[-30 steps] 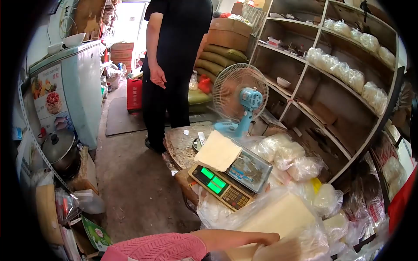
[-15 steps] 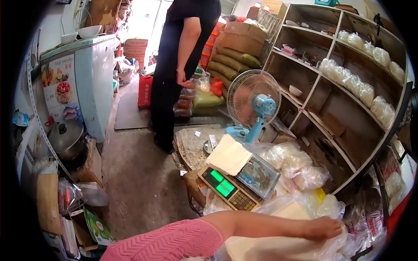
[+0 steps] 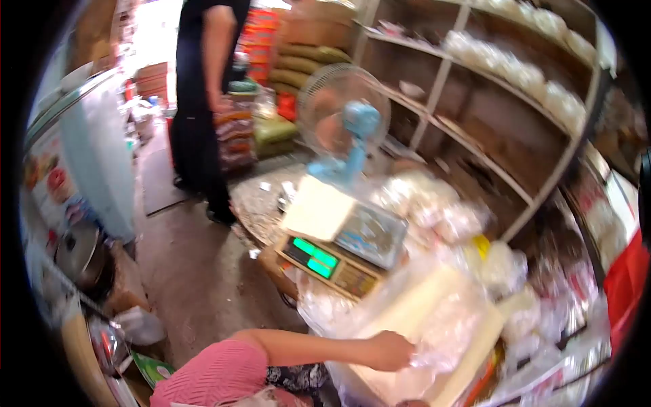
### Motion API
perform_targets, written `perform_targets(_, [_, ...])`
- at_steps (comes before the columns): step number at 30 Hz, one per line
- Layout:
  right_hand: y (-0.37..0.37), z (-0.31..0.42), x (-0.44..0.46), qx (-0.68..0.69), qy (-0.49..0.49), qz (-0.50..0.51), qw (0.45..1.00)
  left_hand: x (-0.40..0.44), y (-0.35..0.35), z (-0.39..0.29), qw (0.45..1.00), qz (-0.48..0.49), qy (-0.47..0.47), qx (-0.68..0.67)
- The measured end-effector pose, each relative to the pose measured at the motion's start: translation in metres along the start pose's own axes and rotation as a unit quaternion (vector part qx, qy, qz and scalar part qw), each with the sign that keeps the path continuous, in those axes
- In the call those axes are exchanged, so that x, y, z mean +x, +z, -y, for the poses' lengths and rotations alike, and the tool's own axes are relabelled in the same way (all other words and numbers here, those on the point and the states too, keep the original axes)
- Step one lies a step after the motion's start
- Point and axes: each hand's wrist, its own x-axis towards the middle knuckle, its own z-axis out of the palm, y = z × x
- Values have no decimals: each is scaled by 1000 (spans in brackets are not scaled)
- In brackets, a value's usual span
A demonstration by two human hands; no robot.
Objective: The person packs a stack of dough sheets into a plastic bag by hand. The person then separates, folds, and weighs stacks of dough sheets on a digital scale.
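Bright light is let in at the doorway [image 3: 153, 34] — the drab floor [image 3: 190, 271] is flanked by wooden shelving [image 3: 495, 146] and a pale blue cabinet [image 3: 102, 159].

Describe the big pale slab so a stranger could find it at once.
Start at the blue fan, then come nearer to the scale with the lit green displays. Nearer still, under the left hand, lies the pale slab, partly covered by clear plastic. Unlike the smaller pale square on the scale, it lies amid loose plastic.

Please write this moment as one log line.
left hand at clear plastic | scale lit, pale sheets on top | fan behind scale
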Motion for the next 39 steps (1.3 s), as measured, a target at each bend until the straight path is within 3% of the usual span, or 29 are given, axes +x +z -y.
perform_targets(1, [-1, -7, -3, -5, -13, 5, 1000, -10, -1, 2, 926, 107, -36, -359])
perform_targets(2, [0, -10, -4, -13, -31, -1, 999, -14, 26, 5, 813, 106, -26, -572])
perform_targets(3, [-6, -10, 0, -72, -52, 39, 995, -17, 34, 2, 858, 47, 50, -509])
perform_targets(4, [-6, 1, 14, -164, -131, -35, 977, -18, 46, 3, 883, -31, 90, -460])
perform_targets(6, [-4, -2, 17, -186, -164, -49, 967, -13, 79, 2, 861, -235, 187, -410])
perform_targets(7, [-5, -1, 23, -225, -199, -43, 953, -11, 84, -1, 864, -213, 208, -406])
perform_targets(10, [5, -5, 36, -156, -141, -9, 978, -8, 119, 7, 854, 78, 150, -492])
perform_targets(11, [10, -10, 38, -122, -15, 25, 992, -13, 99, -8, 837, -12, 125, -533])
perform_targets(14, [11, -34, 43, -167, 69, 17, 983, -21, 88, -17, 856, 2, -19, -517])
perform_targets(17, [15, -51, 46, -150, 54, 1, 987, -18, 99, -18, 945, -229, 56, -225])
perform_targets(20, [14, -55, 47, -69, 79, -8, 994, -15, 96, -25, 924, -337, 167, -75])
perform_targets(23, [3, -35, 44, 159, 212, -53, 963, -15, 98, -18, 951, -281, 111, -69])
perform_targets(24, [1, -36, 38, 159, 199, -88, 963, -14, 98, -16, 959, -258, 91, -72])
perform_targets(26, [3, -42, 18, 161, 177, -162, 957, -11, 110, -4, 975, -120, 31, -186])
perform_targets(27, [4, -39, 12, 166, 186, -121, 961, -10, 115, -1, 969, -49, 0, -242])
perform_targets(30, [18, -15, 12, -1, 166, 32, 986, -7, 103, -5, 831, 100, -51, -544])
perform_targets(33, [39, -32, -1, 34, 149, 29, 988, -6, 101, -14, 892, 73, -67, -442])
perform_targets(36, [23, -19, -1, 215, 263, 103, 935, -22, 102, -25, 822, -14, -66, -566])
perform_targets(39, [11, -14, -8, 238, 219, 124, 938, -35, 82, -24, 926, -148, 116, -326])
